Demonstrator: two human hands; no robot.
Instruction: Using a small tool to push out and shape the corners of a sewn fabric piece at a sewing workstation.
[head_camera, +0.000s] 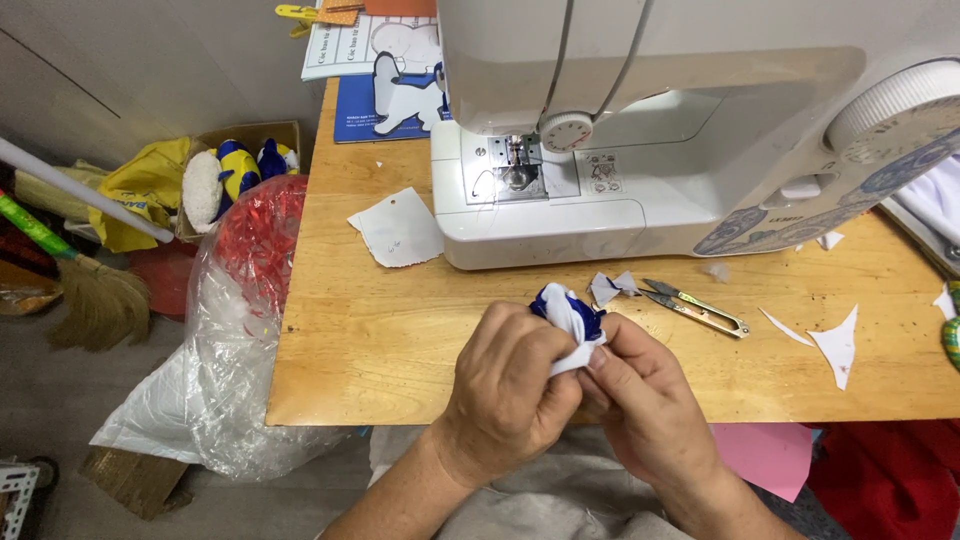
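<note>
Fingers (535, 345) of both hands are curled tight around a small bundle of blue and white cloth (570, 308), pinching it between them at the near edge of the wooden table (380, 350). The left hand (510, 385) wraps it from the nine o'clock side, the right hand (645, 385) from three o'clock, knuckles touching. Only the top of the cloth pokes out above the thumbs.

From the head view, the white sewing machine (640, 140) stands at twelve o'clock from the hands. A pair of thread snips (695, 306) lies at about two o'clock, near the cloth, with a small fabric scrap (608, 288) just beside them. White cut-off pieces (835, 345) rest at three o'clock, well apart. A paper pattern piece (397, 228) lies at ten o'clock. Off the table's left end sits a clear plastic bag (225, 350), with a broom (95, 290) beyond it.
</note>
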